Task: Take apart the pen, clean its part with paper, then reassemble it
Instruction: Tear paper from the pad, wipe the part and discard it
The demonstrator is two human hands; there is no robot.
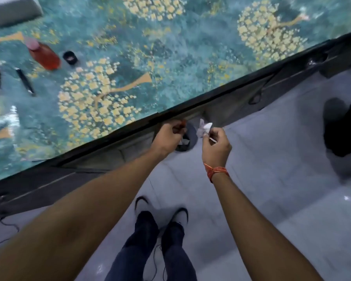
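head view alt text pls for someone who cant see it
Seen from above, a standing person's right hand pinches crumpled paper and the left hand a small item, over a dark bin beside a floral-covered table.

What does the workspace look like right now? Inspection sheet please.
Surface: table with teal floral cover.
Job's things: crumpled paper in right hand; small red-tipped part in left hand, blurred.
Clutter: red bottle, black cap, black pen piece at far left.
Hands: both closed, over a dark bin below the table edge.
Cables: black cable on floor, left.
Surroundings: pale floor, person's shoes.
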